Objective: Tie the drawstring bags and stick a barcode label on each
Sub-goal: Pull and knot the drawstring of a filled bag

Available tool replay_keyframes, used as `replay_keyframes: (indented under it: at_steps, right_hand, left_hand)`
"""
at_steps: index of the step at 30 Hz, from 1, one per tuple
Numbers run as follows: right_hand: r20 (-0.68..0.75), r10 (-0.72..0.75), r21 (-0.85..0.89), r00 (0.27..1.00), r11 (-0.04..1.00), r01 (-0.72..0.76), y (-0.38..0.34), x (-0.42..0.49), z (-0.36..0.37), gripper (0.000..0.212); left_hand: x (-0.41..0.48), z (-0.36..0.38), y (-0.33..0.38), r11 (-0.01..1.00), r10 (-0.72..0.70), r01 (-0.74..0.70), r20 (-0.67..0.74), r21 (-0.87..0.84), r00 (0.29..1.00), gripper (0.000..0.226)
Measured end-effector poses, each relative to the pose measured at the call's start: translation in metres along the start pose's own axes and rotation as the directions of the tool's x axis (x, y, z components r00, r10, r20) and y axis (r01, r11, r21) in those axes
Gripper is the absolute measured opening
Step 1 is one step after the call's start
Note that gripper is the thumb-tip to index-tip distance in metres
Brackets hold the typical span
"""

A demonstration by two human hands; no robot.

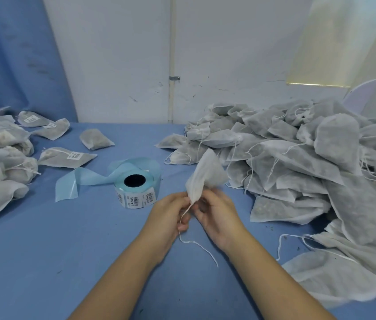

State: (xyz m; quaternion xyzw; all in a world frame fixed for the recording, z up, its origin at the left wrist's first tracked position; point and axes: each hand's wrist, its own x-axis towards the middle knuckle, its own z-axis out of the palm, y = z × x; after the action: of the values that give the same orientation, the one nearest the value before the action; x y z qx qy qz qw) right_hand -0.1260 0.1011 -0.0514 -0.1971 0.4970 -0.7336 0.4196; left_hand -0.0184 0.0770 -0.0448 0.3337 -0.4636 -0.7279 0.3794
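Above the blue table (44, 250) both my hands hold one white drawstring bag (205, 176) upright, its gathered neck pointing down between them. My left hand (170, 215) pinches the bag's white drawstring (196, 244), whose loose end trails down onto the cloth. My right hand (217, 215) grips the bag's neck from the right. A roll of barcode labels (136, 188) on blue backing stands just left of my hands, with a strip of bare blue backing (78, 181) curling off to the left.
A large heap of untied white bags (309, 162) fills the right side of the table. On the left lies a pile of tied bags (0, 155), and a few labelled bags (69, 157) are spread near it. A white wall stands behind.
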Motion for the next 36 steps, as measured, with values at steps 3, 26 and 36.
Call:
replay_keyframes:
  at_steps: [3,26,36]
  right_hand:
    - [-0.030,-0.028,-0.127,0.999,0.992,0.024,-0.001,0.000,-0.004,0.009]
    - [0.235,-0.009,-0.510,0.972,0.850,0.131,-0.003,-0.016,0.006,0.032]
    - [0.408,0.188,-0.231,0.894,0.968,-0.099,-0.018,-0.015,0.003,0.029]
  left_hand:
    - [-0.001,-0.003,-0.006,0.988,0.013,-0.001,-0.077,0.155,0.997,0.012]
    - [-0.005,-0.008,-0.006,0.999,0.039,-0.039,0.088,0.002,0.995,0.044]
    - [-0.013,-0.002,-0.003,0.966,0.078,-0.104,0.118,0.237,0.990,0.041]
